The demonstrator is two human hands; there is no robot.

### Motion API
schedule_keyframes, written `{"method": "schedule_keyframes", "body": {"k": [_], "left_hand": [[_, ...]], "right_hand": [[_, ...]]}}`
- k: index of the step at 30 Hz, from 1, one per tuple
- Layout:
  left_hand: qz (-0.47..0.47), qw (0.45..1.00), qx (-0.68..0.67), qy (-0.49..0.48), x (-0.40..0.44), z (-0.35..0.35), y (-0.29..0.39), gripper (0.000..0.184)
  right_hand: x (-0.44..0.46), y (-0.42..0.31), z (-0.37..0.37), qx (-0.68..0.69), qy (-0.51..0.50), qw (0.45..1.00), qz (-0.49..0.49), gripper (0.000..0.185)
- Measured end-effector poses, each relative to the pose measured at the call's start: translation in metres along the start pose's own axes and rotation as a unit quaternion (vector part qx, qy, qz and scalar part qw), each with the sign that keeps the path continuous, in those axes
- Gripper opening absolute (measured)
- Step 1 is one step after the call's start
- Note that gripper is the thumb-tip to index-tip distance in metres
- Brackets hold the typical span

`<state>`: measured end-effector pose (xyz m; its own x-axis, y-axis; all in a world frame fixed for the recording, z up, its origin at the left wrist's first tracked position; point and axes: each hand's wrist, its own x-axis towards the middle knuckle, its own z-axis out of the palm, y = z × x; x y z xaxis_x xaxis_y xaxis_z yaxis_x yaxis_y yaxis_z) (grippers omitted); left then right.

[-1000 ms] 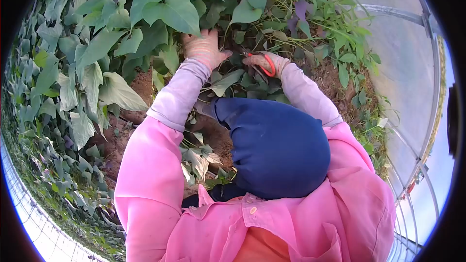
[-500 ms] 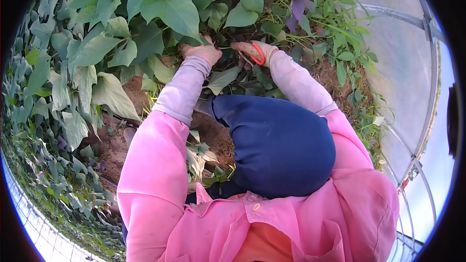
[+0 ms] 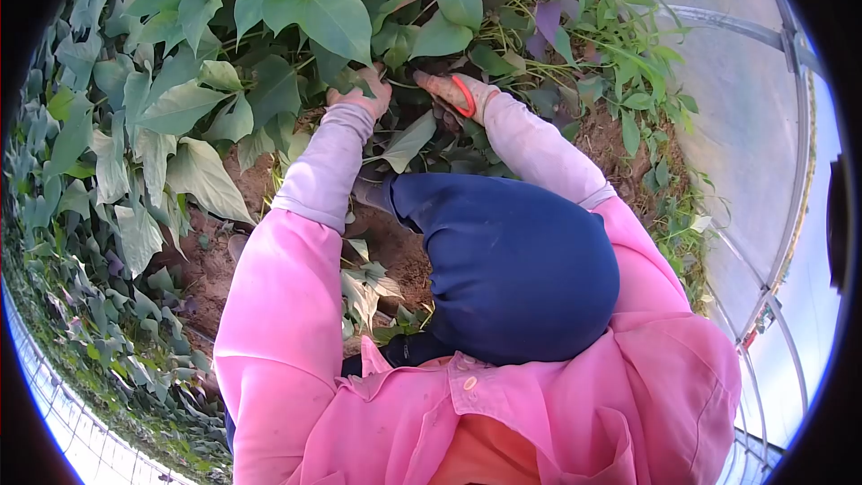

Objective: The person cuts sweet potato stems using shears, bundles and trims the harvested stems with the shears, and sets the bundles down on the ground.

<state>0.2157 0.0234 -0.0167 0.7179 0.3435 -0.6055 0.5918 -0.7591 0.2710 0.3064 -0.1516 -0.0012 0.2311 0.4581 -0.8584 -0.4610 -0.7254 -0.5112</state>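
Note:
Among the broad green leaves at the top centre is my left hand, in a pale glove, its fingers bent and partly covered by foliage; what it grips, if anything, is hidden. To its right my gloved right hand is closed around scissors with red-orange handles. The blades are hardly visible in the shade. A gap separates the two hands, with a large leaf just below it.
Dense vines spread over the left and top. Brown soil shows at the left of my bent knee in blue trousers. Grassy weeds and a plastic wall with metal framing stand at the right.
Both hands have shifted left. The right hand with the scissors has turned, and the red-orange handle shows less than at first. Leaves above the hands have moved slightly.

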Motion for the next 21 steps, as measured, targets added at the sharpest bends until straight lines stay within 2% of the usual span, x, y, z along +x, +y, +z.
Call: {"method": "schedule_keyframes", "body": {"k": [3,5,8,10,12,15,16,18,19,20,21], "left_hand": [[0.016,0.999,0.022,0.022,0.007,0.010,-0.003,0.051],[-0.011,1.000,0.000,0.019,-0.007,0.003,0.001,0.052],[-0.035,0.999,0.004,-0.025,-0.039,-0.028,0.010,0.058],[-0.029,0.998,0.022,-0.055,-0.066,-0.048,0.008,0.058],[0.007,0.999,0.008,-0.049,-0.087,-0.055,-0.016,0.043],[0.057,0.984,-0.162,0.039,-0.129,-0.061,-0.064,0.037],[0.076,0.966,-0.240,0.055,-0.137,-0.057,-0.084,0.034],[0.010,0.917,-0.393,0.063,-0.182,-0.096,-0.079,0.029],[0.034,0.900,-0.416,0.128,-0.194,-0.103,-0.092,0.027],[0.059,0.877,-0.436,0.192,-0.204,-0.109,-0.101,0.025],[0.061,0.823,-0.517,0.226,-0.227,-0.124,-0.083,0.024]], "right_hand": [[0.008,0.016,0.003,-0.008,0.018,1.000,-0.014,0.063],[0.000,0.015,0.005,-0.023,0.024,0.999,-0.026,0.061],[-0.027,0.020,0.000,-0.082,0.031,0.995,-0.044,0.060],[-0.050,0.025,-0.006,-0.019,0.045,0.997,-0.058,0.059],[-0.071,0.035,-0.024,0.050,0.039,0.995,-0.080,0.059],[-0.066,0.077,-0.062,0.064,0.100,0.988,-0.101,0.060],[-0.064,0.087,-0.066,0.123,0.090,0.984,-0.096,0.060],[-0.068,0.104,-0.068,0.238,0.067,0.966,-0.081,0.059],[-0.109,0.076,-0.057,0.265,0.038,0.961,-0.068,0.054],[-0.112,0.079,-0.058,0.234,0.043,0.969,-0.063,0.052],[-0.113,0.083,-0.061,0.202,0.047,0.976,-0.060,0.051]]}}
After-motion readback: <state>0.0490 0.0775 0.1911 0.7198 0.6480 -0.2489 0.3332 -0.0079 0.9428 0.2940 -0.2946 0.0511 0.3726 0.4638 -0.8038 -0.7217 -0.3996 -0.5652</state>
